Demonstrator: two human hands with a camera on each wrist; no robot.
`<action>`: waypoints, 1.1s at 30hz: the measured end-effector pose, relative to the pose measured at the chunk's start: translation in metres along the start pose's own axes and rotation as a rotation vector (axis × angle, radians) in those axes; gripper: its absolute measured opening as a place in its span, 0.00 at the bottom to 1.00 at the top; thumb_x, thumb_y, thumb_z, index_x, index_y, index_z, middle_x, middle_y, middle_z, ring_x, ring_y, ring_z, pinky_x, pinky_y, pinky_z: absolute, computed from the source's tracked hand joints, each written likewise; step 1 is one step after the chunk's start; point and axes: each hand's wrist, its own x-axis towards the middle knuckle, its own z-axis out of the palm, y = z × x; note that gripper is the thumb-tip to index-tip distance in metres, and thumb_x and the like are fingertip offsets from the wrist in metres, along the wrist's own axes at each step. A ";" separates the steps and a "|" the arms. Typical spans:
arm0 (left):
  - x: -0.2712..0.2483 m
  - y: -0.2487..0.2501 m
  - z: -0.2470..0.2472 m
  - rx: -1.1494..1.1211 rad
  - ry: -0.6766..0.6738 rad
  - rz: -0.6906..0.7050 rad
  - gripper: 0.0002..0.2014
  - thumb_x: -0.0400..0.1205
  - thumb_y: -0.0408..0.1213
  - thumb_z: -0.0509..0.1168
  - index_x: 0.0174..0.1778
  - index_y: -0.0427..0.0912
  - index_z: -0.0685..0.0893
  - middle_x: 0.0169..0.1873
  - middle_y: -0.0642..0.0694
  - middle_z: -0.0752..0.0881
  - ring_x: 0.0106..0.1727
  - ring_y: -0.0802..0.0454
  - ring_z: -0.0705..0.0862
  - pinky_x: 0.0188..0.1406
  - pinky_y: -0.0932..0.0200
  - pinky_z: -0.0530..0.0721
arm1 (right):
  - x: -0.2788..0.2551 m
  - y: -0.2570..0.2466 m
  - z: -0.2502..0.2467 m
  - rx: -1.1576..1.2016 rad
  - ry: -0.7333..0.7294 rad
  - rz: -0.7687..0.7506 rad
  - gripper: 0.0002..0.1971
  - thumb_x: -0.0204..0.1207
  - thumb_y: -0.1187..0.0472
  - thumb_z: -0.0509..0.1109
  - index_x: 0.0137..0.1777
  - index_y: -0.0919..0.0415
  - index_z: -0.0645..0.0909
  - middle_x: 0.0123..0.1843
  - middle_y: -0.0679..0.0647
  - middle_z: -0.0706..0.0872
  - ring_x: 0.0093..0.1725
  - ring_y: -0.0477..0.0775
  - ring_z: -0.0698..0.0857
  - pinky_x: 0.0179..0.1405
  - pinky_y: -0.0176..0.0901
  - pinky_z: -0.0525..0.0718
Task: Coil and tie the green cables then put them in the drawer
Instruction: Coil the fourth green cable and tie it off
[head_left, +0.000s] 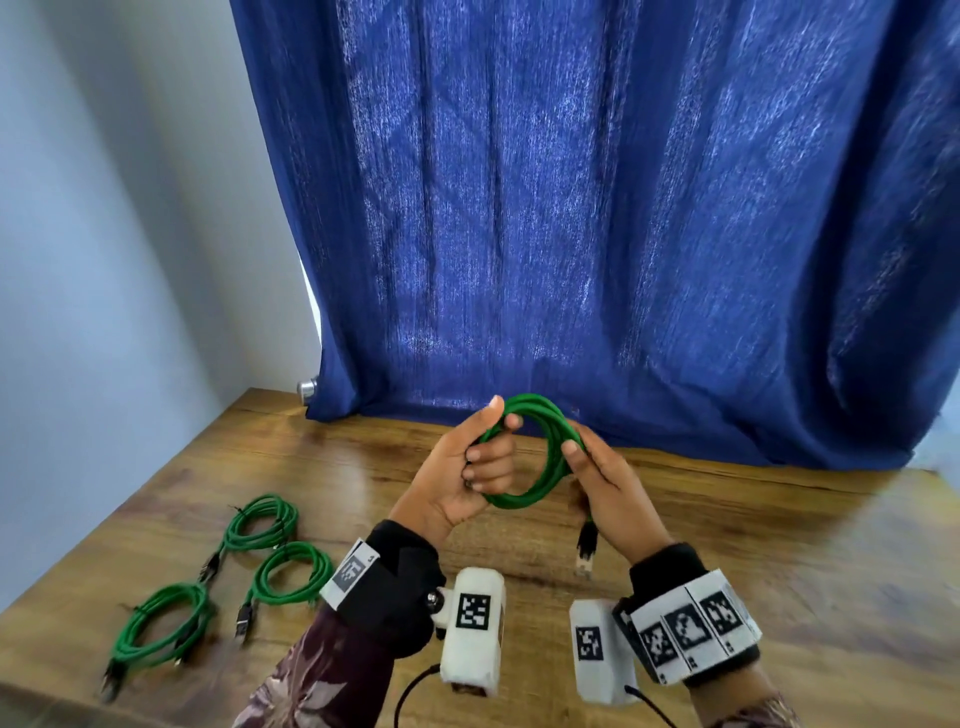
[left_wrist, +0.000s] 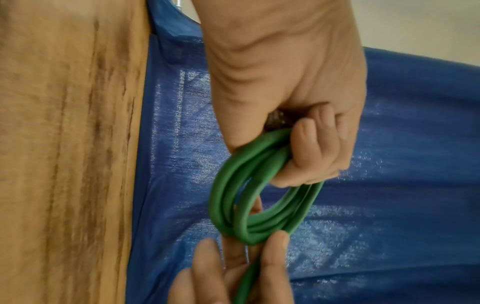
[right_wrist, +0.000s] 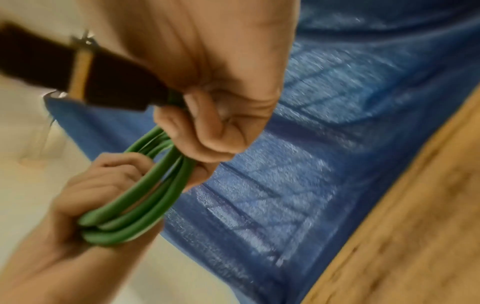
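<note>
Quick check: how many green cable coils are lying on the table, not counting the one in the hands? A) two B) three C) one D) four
B. Three coils lie on the wooden table at the left: far coil, middle coil and near coil, while the left hand and right hand grip a fourth coil above it.

Daylight glows through the blue curtain (head_left: 623, 208) at the far side. The worktop (head_left: 779, 545) shines a little. The right wrist picture is very blurry; head-view edges bend.
</note>
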 end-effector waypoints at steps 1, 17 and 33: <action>0.001 0.000 0.001 -0.007 0.002 0.005 0.19 0.63 0.49 0.80 0.35 0.42 0.80 0.10 0.57 0.67 0.08 0.64 0.64 0.06 0.73 0.62 | -0.002 0.000 0.002 0.112 -0.006 0.055 0.13 0.85 0.58 0.56 0.61 0.54 0.81 0.31 0.57 0.74 0.21 0.44 0.71 0.17 0.34 0.70; 0.014 -0.025 -0.006 0.893 0.229 0.107 0.15 0.88 0.34 0.49 0.68 0.40 0.73 0.38 0.49 0.84 0.41 0.55 0.84 0.45 0.63 0.81 | 0.006 0.003 -0.026 -0.713 -0.046 0.007 0.12 0.83 0.55 0.56 0.38 0.53 0.71 0.34 0.52 0.82 0.36 0.58 0.82 0.37 0.50 0.75; 0.024 -0.040 -0.007 1.409 0.566 0.322 0.12 0.87 0.40 0.51 0.43 0.38 0.73 0.29 0.48 0.78 0.33 0.47 0.80 0.38 0.46 0.82 | 0.005 0.001 -0.043 0.246 0.025 0.383 0.07 0.71 0.73 0.72 0.44 0.64 0.78 0.40 0.56 0.83 0.34 0.44 0.86 0.35 0.34 0.86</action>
